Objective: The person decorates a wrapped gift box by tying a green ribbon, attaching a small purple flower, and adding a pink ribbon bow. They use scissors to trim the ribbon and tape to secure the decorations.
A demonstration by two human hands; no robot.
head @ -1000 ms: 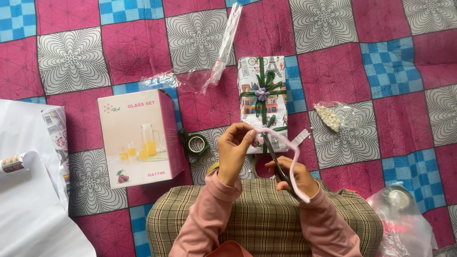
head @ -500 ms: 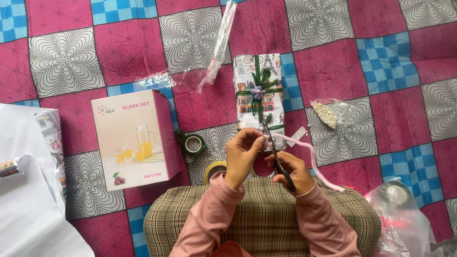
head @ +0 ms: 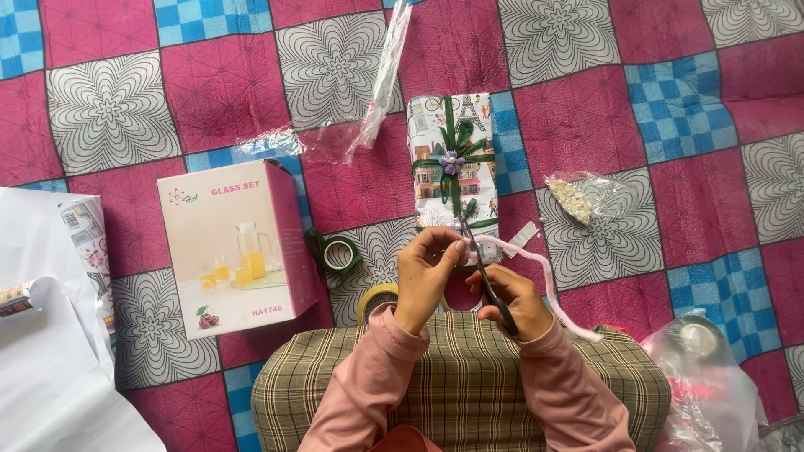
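Between both hands: L hand [head: 425, 276] pinches pink pipe cleaner [head: 536, 269] end; it trails right past scissors [head: 484, 272], gripped by R hand [head: 512, 300].

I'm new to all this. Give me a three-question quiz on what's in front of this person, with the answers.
1. True or false: the right hand holds scissors.
2. What does the left hand pinch? A) a fuzzy pink wire B) a roll of tape C) a bag of beads
3. What is tied around the wrapped gift?

Key
1. True: its fingers are in the dark handles, and the blades point up toward the gift.
2. A: the pink fuzzy wire runs from the left fingertips off to the right.
3. A green ribbon with a small purple flower.
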